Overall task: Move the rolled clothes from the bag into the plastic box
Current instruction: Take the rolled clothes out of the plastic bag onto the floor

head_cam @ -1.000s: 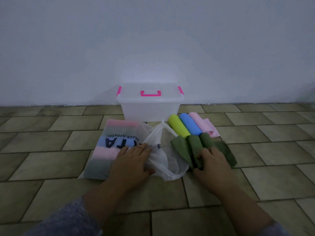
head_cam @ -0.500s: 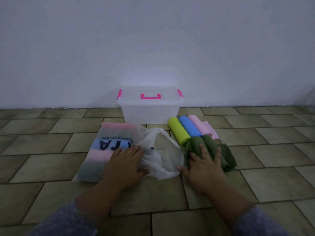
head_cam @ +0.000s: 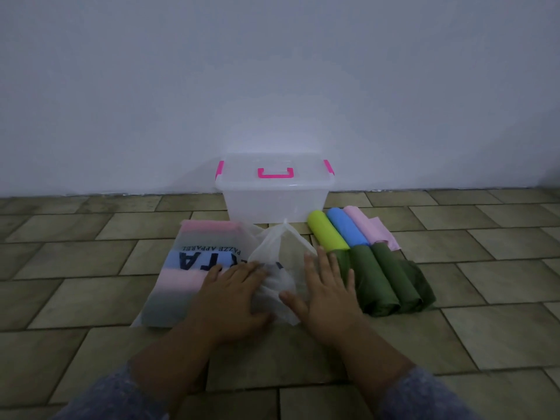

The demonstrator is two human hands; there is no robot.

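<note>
Both hands are laid flat and open on the bag (head_cam: 212, 268), nothing being gripped: the left hand (head_cam: 233, 294) rests on the bag's filled part, the right hand (head_cam: 325, 294) on its crumpled open mouth. Pink, blue and dark rolls (head_cam: 188, 278) are seen through the thin translucent plastic, still inside. Six more rolls (head_cam: 363, 262) lie on the floor just right of the bag: yellow-green, blue and pink behind, three dark green in front. The box (head_cam: 274, 192) stands behind, against the wall, its lid closed. The rolls are judged light and soft, likely to unroll if pinched at an end; each is best grasped around its middle. The film is judged slippery and limp, so the mouth should be held open.
</note>
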